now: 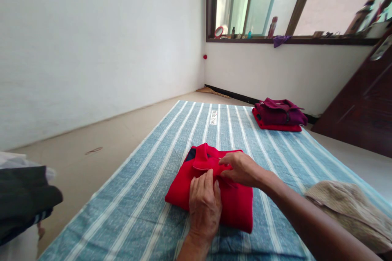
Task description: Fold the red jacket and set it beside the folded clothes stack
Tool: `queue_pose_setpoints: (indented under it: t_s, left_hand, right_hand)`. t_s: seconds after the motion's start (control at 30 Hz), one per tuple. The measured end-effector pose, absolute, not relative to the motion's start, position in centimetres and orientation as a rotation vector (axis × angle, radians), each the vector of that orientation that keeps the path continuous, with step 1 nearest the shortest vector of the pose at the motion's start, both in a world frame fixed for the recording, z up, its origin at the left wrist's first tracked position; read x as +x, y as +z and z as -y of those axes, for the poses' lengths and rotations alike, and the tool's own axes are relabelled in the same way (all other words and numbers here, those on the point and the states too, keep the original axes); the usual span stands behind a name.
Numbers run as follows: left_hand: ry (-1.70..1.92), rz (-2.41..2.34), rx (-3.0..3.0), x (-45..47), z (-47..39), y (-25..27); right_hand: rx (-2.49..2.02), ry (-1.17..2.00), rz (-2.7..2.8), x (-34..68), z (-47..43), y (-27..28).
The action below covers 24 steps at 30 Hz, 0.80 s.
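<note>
A red zip-collar jacket (pixel 235 208) lies folded into a compact bundle on a blue striped bed sheet (pixel 147 179). Its collar points away from me, and a dark blue lining shows at the collar's left. My left hand (pixel 204 202) rests on the jacket's front, fingers laid over the cloth just below the collar's zip edge. From the right, my right hand (pixel 240 168) reaches across with curled fingers and thumb closed on the collar cloth. Its fingertips are partly hidden.
A folded purple garment (pixel 280 112) sits on a red one (pixel 275 127) at the far right corner. Beige knit clothing (pixel 349 208) lies near right. Dark folded clothes (pixel 26 200) stand at left. Bottles and a small mirror (pixel 219 32) line the windowsill (pixel 306 40).
</note>
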<state>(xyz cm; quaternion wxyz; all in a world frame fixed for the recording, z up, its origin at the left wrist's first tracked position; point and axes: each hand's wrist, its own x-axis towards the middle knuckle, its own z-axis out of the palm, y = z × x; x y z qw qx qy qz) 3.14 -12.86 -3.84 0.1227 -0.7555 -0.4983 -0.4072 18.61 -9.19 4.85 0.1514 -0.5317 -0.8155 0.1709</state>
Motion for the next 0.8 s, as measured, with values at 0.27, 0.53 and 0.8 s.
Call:
queue_pose_setpoints:
  t_s: [0.27, 0.53, 0.8]
  left_hand:
    - [-1.424, 1.383, -2.215, 2.3, 12.8, -4.6]
    - [-1.552, 1.391, -2.131, 1.5, 12.6, -3.0]
    - [-1.209, 1.408, -2.113, 0.2, 10.7, -2.3]
  right_hand:
    - [-1.502, 0.731, 2.158, 16.8, 7.2, 5.0]
    - [-1.563, 0.836, 2.019, 16.1, 6.9, 3.6]
    - [-1.682, 0.878, 2.066, 15.3, 6.2, 4.5]
